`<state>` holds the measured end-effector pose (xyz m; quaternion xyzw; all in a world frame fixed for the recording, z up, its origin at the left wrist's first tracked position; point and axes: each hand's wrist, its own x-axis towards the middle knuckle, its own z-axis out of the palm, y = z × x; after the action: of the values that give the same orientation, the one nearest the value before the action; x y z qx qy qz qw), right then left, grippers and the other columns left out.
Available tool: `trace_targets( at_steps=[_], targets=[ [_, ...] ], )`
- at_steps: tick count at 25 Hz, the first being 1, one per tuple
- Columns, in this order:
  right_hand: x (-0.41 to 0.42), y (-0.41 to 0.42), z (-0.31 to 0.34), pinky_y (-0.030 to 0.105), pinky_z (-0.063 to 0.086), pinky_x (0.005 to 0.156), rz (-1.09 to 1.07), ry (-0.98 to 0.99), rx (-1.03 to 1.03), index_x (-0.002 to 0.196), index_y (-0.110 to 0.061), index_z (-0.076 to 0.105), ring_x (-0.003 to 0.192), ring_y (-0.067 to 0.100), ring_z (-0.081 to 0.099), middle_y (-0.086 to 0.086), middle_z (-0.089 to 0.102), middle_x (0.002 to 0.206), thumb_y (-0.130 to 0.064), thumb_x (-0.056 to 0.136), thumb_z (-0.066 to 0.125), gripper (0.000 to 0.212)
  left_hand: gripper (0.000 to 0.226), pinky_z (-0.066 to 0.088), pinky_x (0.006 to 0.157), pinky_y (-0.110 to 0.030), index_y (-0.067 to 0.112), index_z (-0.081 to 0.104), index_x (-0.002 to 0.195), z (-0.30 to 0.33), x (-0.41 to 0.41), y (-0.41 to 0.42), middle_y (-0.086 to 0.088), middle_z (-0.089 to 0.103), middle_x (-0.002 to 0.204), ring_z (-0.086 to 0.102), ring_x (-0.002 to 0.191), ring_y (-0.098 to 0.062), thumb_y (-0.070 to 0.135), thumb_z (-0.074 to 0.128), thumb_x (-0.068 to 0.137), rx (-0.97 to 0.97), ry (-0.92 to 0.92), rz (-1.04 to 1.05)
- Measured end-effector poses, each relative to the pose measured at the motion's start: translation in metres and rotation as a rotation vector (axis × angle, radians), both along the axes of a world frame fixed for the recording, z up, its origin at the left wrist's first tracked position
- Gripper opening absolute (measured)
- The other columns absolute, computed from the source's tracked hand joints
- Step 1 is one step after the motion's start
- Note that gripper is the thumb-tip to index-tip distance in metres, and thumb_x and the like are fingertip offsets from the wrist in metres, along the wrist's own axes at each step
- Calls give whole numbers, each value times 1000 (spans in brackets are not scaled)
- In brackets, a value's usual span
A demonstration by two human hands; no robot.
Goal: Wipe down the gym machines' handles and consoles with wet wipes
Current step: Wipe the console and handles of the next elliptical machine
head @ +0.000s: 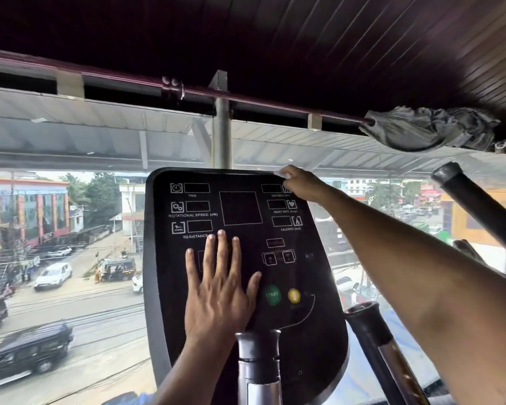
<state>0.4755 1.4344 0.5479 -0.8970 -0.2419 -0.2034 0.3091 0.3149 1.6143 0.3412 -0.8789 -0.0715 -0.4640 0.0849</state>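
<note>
Behind a wide glass window [70, 229] showing a street with cars, a black gym machine console [298, 331] fills the centre. Left hand [219, 290] lies flat on its lower face, fingers straight and spread, steadying it. Right hand [303, 184] reaches to the console's upper right edge, fingers pinching a small white wet wipe [281, 173]. Console wiping seems under way at the top corner; next the wipe likely needs drawing across the panel, then on to the dark handles [479, 209] at right

Black console [240, 258] stands upright, its displays dark; small white wipe [281, 173] lies at its top-right edge.
</note>
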Motion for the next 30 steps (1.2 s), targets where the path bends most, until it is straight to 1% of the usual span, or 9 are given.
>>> trace_targets(
  at_steps=[5, 11, 13, 15, 18, 21, 23, 25, 30],
  targets=[
    [8, 19, 21, 38, 37, 105, 27, -14, -254, 156, -33, 33, 144, 30, 38, 5, 31, 165, -7, 94, 42, 68, 80, 8, 126, -62, 12, 27, 163, -1, 3, 3, -14, 18, 171, 13, 160, -30, 65, 22, 104, 9, -19, -25],
    [16, -11, 0, 34, 39, 82, 3, 45, -49, 160, -32, 28, 128, 31, 52, 9, 37, 160, -4, 98, 40, 69, 80, 8, 126, -62, 11, 28, 163, 0, 3, 2, -14, 20, 171, 15, 160, -30, 64, 20, 104, 9, -10, -21],
    [9, -17, -11, 37, 42, 96, 70, 100, 87, 159, -32, 29, 131, 29, 50, 7, 40, 158, -2, 98, 40, 69, 79, 8, 126, -62, 11, 29, 162, 0, 3, 2, -14, 21, 171, 17, 159, -31, 64, 22, 104, 12, -18, -9],
    [1, -25, -23, 41, 35, 114, 116, 166, 208, 160, -27, 29, 134, 22, 47, 2, 42, 155, 2, 98, 39, 69, 79, 8, 126, -62, 12, 30, 162, 1, 2, 1, -14, 22, 171, 18, 159, -31, 64, 23, 103, 2, -14, -6],
    [-7, -40, -53, 46, 30, 120, 118, 221, 250, 158, -24, 32, 140, 27, 44, 10, 41, 159, 2, 91, 43, 73, 79, 8, 126, -62, 12, 31, 162, 0, 2, 0, -14, 23, 170, 18, 159, -31, 64, 24, 103, -10, -18, -7],
    [-26, -54, -85, 42, 30, 118, 142, 260, 250, 158, -29, 31, 143, 18, 40, 2, 40, 159, 2, 87, 44, 79, 79, 8, 126, -62, 12, 32, 162, 2, 2, -1, -14, 24, 170, 20, 159, -31, 64, 24, 103, -13, -20, -3],
    [-38, -60, -102, 30, 27, 114, 164, 295, 246, 162, -24, 19, 147, 7, 26, -11, 25, 161, 9, 91, 39, 80, 79, 6, 127, -61, 12, 31, 162, 2, 3, -1, -14, 24, 170, 19, 159, -30, 64, 23, 103, -12, -23, 5],
    [-42, -67, -118, 22, 22, 111, 171, 319, 222, 163, -20, 9, 154, 11, 15, -9, 14, 167, 11, 95, 37, 80, 79, 4, 127, -60, 13, 29, 163, 2, 1, -1, -14, 22, 171, 16, 159, -30, 64, 21, 103, -6, -23, 15],
    [-48, -87, -148, 26, 24, 115, 133, 297, 150, 163, -28, 10, 155, 15, 19, -8, 15, 169, 3, 97, 41, 79, 80, 3, 127, -60, 13, 25, 164, 3, -2, -2, -13, 20, 172, 14, 160, -30, 64, 18, 103, -3, -13, 16]
  ],
)
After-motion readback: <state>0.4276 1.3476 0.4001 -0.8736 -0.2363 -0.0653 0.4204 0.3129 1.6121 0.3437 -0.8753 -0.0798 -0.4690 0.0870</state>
